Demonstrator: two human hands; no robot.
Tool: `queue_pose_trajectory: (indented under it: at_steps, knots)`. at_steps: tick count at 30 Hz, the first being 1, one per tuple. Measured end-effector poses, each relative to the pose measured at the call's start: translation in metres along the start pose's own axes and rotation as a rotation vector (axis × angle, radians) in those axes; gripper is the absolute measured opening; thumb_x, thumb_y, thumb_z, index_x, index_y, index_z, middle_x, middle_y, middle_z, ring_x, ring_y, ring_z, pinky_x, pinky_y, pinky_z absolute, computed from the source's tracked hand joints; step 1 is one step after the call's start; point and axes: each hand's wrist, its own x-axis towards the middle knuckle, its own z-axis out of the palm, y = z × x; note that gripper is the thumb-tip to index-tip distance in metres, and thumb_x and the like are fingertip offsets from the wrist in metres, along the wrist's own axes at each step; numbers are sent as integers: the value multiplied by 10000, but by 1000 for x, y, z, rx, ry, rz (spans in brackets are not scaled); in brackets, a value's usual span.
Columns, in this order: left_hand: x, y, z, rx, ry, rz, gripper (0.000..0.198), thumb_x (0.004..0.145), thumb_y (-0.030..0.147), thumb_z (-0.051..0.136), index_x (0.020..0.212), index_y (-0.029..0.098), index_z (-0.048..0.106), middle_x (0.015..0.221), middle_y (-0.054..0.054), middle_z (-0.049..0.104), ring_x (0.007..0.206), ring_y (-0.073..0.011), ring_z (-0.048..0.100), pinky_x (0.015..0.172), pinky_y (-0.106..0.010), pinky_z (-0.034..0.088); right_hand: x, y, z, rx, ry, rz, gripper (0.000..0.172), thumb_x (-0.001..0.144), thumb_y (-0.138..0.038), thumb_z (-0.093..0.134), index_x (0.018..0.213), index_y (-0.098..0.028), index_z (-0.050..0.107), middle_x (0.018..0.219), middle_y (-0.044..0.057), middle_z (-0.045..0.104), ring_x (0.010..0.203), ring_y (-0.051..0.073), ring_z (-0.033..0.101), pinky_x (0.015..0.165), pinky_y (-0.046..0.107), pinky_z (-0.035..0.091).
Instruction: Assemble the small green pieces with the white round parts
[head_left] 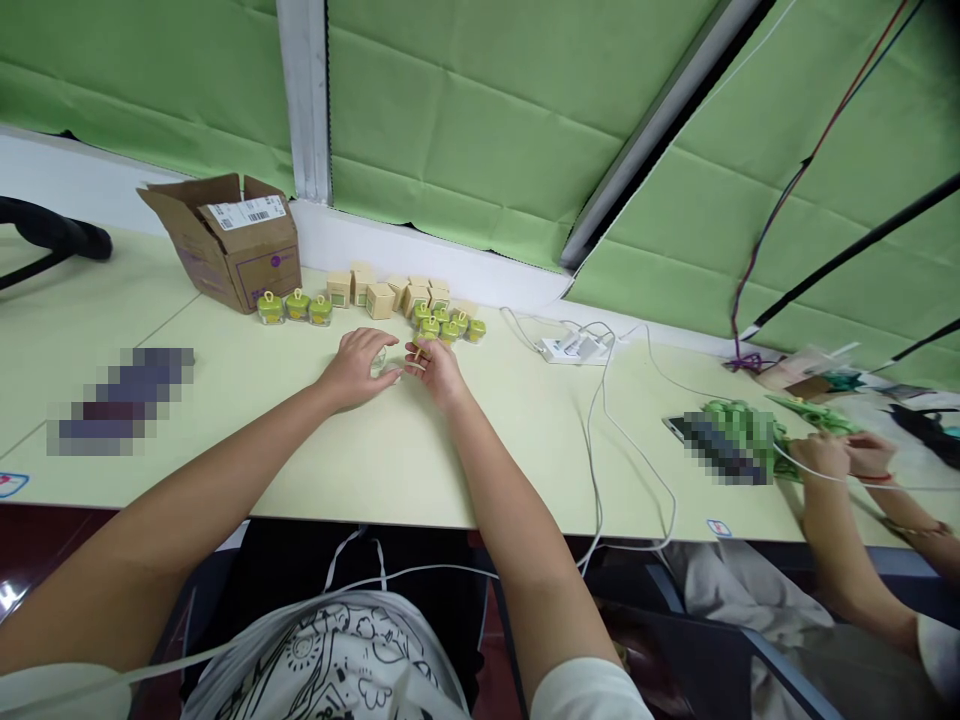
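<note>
My left hand (358, 368) curls its thumb and fingers around a small clear jar (379, 360) just above the table. Close on its right, my right hand (436, 372) has its fingers bent together near a pale yellowish piece too small to name. Behind the right hand stands a cluster of small clear jars with green lids (454, 325), partly hidden by the fingers. Three more green-lidded jars (298, 305) with loop handles line up to the left. Several small cream boxes (380, 300) stand behind both hands.
An open cardboard box (240, 245) stands at the back left. A white power strip (574, 348) with cables trailing over the table (525, 440) lies to the right. At far right a co-worker's hands (840, 458) handle green material. A blurred dark object (124, 400) lies left.
</note>
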Motion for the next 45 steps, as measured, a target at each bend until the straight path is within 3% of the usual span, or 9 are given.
queue_pose_trajectory:
  at_steps: [4,8,15,25,33,45]
  knots:
    - [0,6,-2,-10,21,-19,363,901,492,636,1151,229,615,1165,-91,677,1147,-288,582,1014,-445,420,-9,-1,11,-2,-77,-42,355,737,-460,787,919,-222,597,1008,38,716,836,164,654,669,262,549]
    - [1,7,-1,-33,24,-39,264,977,451,531,1035,228,660,1054,-69,725,1052,-266,626,976,-444,419,-15,-1,17,28,-167,-66,366,737,-417,808,971,-239,591,1160,33,726,954,186,695,757,284,560]
    - [2,10,-3,-230,32,-94,338,992,407,471,869,193,702,836,-55,707,829,-210,621,816,-360,456,-20,-4,20,22,-274,-91,451,715,-450,851,1050,-286,597,1352,21,679,1112,225,683,848,326,578]
    - [3,13,-1,-470,48,-285,356,945,469,561,990,163,739,875,-38,746,725,-151,585,671,-275,428,-16,-2,18,0,-270,-124,466,696,-472,882,1067,-290,668,1331,16,690,1140,229,678,892,349,597]
    - [4,6,4,-508,124,-294,354,918,469,619,1031,164,758,952,-71,774,822,-186,664,745,-289,481,-11,-1,14,26,-209,-157,510,681,-469,895,1101,-286,670,1268,20,711,1067,196,688,954,370,587]
    - [3,6,-5,-343,141,-194,265,917,387,625,972,193,797,937,-65,779,818,-192,678,766,-304,504,-7,-1,8,-150,-237,-216,570,660,-551,892,1127,-279,710,1261,47,717,1150,224,664,1043,398,548]
